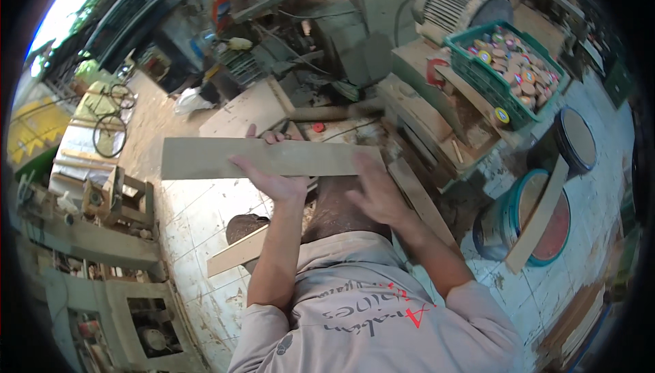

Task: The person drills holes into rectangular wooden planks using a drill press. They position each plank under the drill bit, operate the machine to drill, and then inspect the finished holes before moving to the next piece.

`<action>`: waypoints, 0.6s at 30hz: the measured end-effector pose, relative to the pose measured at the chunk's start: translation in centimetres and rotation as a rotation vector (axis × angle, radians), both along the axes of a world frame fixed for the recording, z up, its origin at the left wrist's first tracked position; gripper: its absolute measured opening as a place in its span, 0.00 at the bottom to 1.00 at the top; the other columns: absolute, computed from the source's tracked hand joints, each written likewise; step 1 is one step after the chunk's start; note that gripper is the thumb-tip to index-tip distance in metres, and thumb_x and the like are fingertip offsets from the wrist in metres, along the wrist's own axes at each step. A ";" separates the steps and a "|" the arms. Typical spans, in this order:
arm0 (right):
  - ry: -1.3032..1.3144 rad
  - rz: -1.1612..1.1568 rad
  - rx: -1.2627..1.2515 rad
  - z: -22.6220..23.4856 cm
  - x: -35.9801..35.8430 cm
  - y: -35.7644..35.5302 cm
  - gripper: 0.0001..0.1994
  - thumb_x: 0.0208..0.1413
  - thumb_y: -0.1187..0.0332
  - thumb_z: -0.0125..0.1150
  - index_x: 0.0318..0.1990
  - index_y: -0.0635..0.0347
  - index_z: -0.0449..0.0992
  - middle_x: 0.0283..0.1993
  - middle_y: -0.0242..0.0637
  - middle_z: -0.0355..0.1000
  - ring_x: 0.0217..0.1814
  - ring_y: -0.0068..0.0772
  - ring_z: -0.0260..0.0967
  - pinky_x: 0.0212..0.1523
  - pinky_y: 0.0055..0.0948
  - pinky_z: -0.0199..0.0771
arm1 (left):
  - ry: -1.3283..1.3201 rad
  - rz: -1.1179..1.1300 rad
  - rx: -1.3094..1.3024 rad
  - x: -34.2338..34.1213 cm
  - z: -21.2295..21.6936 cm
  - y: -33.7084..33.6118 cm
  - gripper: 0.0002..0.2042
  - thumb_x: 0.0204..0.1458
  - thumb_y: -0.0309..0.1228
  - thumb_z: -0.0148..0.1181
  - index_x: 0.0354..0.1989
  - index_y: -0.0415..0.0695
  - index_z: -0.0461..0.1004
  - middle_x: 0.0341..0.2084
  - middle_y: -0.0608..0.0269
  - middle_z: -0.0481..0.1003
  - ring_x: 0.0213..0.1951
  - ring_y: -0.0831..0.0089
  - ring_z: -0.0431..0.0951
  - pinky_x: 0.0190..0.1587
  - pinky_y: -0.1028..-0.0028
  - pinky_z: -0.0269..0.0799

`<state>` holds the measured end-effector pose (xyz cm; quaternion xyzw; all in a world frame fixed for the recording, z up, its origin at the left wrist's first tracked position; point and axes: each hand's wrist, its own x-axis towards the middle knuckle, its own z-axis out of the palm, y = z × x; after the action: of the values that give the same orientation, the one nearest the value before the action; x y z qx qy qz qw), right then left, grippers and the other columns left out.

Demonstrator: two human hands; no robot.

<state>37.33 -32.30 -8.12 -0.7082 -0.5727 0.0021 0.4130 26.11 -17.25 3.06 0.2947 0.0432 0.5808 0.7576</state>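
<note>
A long flat wooden board [205, 158] lies level in front of me, running from the left toward a dusty woodworking machine [423, 100] on the right. My left hand [273, 175] grips the board near its middle, fingers curled over its far edge and thumb along the near side. My right hand [375, 189] presses flat on the board's right end, next to the machine's bed. My bare knee [341, 202] shows just below the board.
A green crate [477, 73] of small round lids sits on the machine beside an electric motor [443, 8]. Two paint cans [532, 216] stand at the right, a wood strip across one. Wooden frames [116, 199] and offcuts crowd the left on a tiled floor [198, 216].
</note>
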 end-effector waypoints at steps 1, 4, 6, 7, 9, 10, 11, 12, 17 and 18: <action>0.041 -0.089 -0.090 -3.2 1.5 -0.6 0.35 0.61 0.53 0.55 0.69 0.68 0.54 0.70 0.56 0.55 0.72 0.55 0.52 0.70 0.50 0.52 | -0.004 0.014 0.027 -0.5 -0.3 1.0 0.34 0.61 0.65 0.36 0.60 0.47 0.60 0.31 0.63 0.68 0.36 0.65 0.71 0.49 0.53 0.70; 0.248 -0.102 -0.075 -9.9 5.4 -2.1 0.24 0.65 0.60 0.47 0.62 0.67 0.63 0.61 0.59 0.63 0.63 0.60 0.61 0.64 0.49 0.60 | -0.036 0.021 -0.063 -1.8 -1.3 1.3 0.34 0.61 0.64 0.36 0.59 0.45 0.62 0.29 0.60 0.70 0.34 0.62 0.74 0.44 0.56 0.73; 0.387 -0.044 0.152 -7.1 4.8 -1.6 0.22 0.67 0.64 0.43 0.63 0.68 0.61 0.63 0.54 0.61 0.67 0.52 0.57 0.67 0.44 0.55 | 0.073 0.171 -0.122 -2.3 -1.9 1.7 0.33 0.62 0.62 0.37 0.58 0.43 0.63 0.26 0.60 0.72 0.32 0.63 0.75 0.40 0.62 0.74; 0.435 -0.092 0.104 -5.6 5.6 -2.1 0.23 0.67 0.66 0.41 0.66 0.67 0.59 0.68 0.51 0.58 0.71 0.46 0.53 0.70 0.42 0.51 | 0.011 0.154 -0.138 -1.1 -0.2 0.2 0.33 0.62 0.62 0.38 0.59 0.43 0.63 0.25 0.60 0.72 0.31 0.64 0.76 0.40 0.64 0.74; 0.364 -0.023 0.101 -1.9 4.8 -0.7 0.23 0.68 0.65 0.41 0.66 0.68 0.58 0.68 0.51 0.58 0.71 0.46 0.52 0.70 0.41 0.50 | -0.121 -0.007 -0.110 -1.3 -0.4 1.8 0.34 0.61 0.63 0.37 0.61 0.44 0.61 0.25 0.60 0.72 0.30 0.65 0.75 0.39 0.65 0.73; 0.301 0.012 0.103 0.0 4.2 -0.1 0.23 0.68 0.65 0.40 0.66 0.68 0.58 0.68 0.51 0.58 0.71 0.46 0.52 0.71 0.41 0.49 | -0.123 0.053 -0.096 -1.2 0.4 2.5 0.35 0.59 0.67 0.34 0.60 0.48 0.61 0.26 0.60 0.71 0.30 0.62 0.76 0.34 0.57 0.77; 0.237 0.045 0.110 2.0 3.4 0.6 0.23 0.68 0.65 0.40 0.66 0.68 0.58 0.68 0.51 0.57 0.71 0.46 0.52 0.71 0.41 0.49 | -0.142 0.041 -0.049 -0.7 0.9 3.1 0.35 0.59 0.66 0.35 0.63 0.51 0.59 0.28 0.60 0.72 0.30 0.64 0.75 0.33 0.59 0.76; 0.177 0.069 0.107 3.8 2.2 1.5 0.24 0.68 0.64 0.40 0.67 0.68 0.58 0.68 0.51 0.57 0.72 0.46 0.52 0.71 0.41 0.49 | -0.148 0.027 -0.013 -0.2 1.5 3.2 0.33 0.61 0.64 0.36 0.64 0.52 0.58 0.29 0.63 0.70 0.32 0.67 0.74 0.34 0.63 0.76; 0.049 0.297 0.085 7.8 -4.5 5.3 0.24 0.68 0.62 0.39 0.67 0.68 0.57 0.69 0.51 0.56 0.72 0.46 0.51 0.72 0.40 0.47 | 0.009 0.261 0.207 -1.0 1.2 2.4 0.34 0.62 0.62 0.42 0.63 0.44 0.60 0.33 0.67 0.68 0.40 0.76 0.70 0.47 0.75 0.65; 0.023 0.296 0.078 8.1 -4.8 5.6 0.25 0.68 0.62 0.38 0.67 0.68 0.57 0.69 0.51 0.56 0.72 0.46 0.50 0.72 0.40 0.46 | 0.018 0.239 0.198 0.6 0.3 2.1 0.34 0.62 0.62 0.42 0.62 0.44 0.60 0.36 0.67 0.67 0.43 0.76 0.69 0.49 0.75 0.63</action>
<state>32.55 -26.68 0.00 -0.5994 -0.6656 0.0488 0.4420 26.73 -15.17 3.32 0.3659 0.0275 0.6655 0.6500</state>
